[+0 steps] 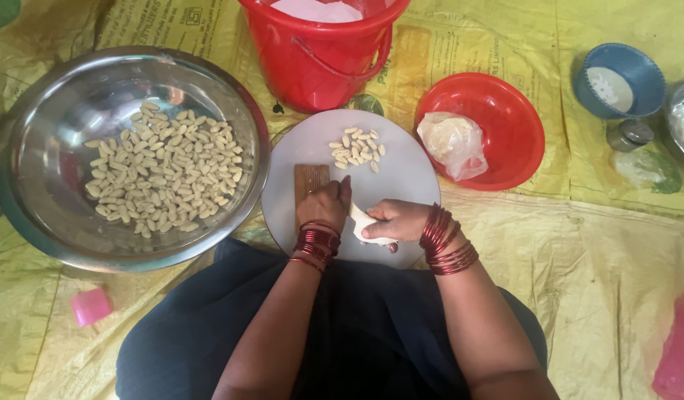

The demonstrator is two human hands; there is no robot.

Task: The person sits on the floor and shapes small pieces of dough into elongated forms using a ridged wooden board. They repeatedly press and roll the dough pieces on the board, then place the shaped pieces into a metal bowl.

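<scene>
A strip of pale, soft dough (365, 222) is seen just below the centre of the frame, lying on the lower part of a round white plate (408, 167) and bent in a curve. A ridged wooden board (309, 178) is laid flat on the plate's left side. A small heap of pale, shaped dough pieces (357, 148) is gathered on the upper part of the plate, well apart from the strip.

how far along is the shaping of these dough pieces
Done: the steel bowl holds a big heap of shaped pieces, with a small pile on the round board. In hand: the left hand presses on the ridged wooden block; the right hand holds a dough strip. Left: bagged dough in the red bowl.
</scene>
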